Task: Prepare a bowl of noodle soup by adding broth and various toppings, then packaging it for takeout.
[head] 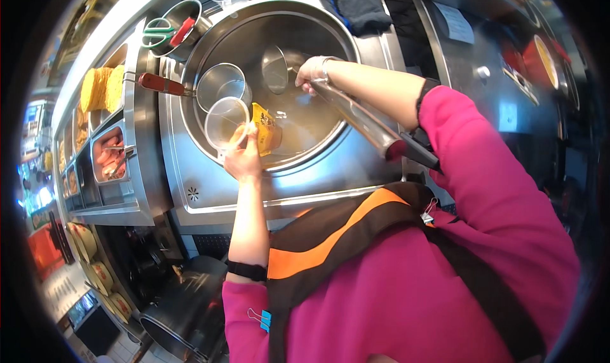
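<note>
Before me is a large round steel pot (329, 34) set into a metal counter, with cloudy liquid inside. My left hand (244, 160) grips a translucent plastic cup (226, 122) over the pot's near left rim. Against those fingers is a yellow printed packet (265, 131) bearing writing; whether the hand also grips it is unclear. My right hand (314, 72), in a thin clear glove, holds a metal ladle (275, 70) over the pot. Its handle is mostly hidden by the hand. A thick metal tube (357, 115) passes under my right forearm.
A wire strainer (220, 84) with a red handle hangs inside the pot's left edge. Beyond it stands a metal container (193, 24) holding green-handled scissors (158, 33). Food trays (110, 155) line the left. A dark folded cloth (357, 10) lies at the back right.
</note>
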Motion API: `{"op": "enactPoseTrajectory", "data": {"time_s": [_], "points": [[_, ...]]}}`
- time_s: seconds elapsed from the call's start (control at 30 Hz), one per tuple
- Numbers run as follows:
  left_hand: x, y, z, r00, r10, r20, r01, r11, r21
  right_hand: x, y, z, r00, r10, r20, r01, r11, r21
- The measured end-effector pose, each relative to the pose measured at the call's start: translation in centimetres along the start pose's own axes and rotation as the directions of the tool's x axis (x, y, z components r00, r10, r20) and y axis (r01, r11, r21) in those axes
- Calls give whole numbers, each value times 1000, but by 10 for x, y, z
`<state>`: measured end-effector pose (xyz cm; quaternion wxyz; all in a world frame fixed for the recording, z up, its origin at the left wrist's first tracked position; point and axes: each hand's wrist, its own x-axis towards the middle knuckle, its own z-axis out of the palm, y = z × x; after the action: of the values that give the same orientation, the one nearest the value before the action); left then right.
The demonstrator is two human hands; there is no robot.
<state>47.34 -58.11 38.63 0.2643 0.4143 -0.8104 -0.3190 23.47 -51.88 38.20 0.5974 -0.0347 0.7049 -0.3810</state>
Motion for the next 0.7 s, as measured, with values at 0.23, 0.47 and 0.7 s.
{"op": "enactPoseTrajectory", "data": {"time_s": [0.23,0.47,0.7], "points": [[6,-4,-4,995,-50,84,46,998,41,-85,20,-40,949,-70,307,-84,883,462],[5,-13,1,1000,14,19,-17,991,131,-157,47,-50,904,-331,270,196,883,426],[7,-8,0,999,-31,37,19,954,300,-185,58,-33,833,-504,228,412,841,351]]}}
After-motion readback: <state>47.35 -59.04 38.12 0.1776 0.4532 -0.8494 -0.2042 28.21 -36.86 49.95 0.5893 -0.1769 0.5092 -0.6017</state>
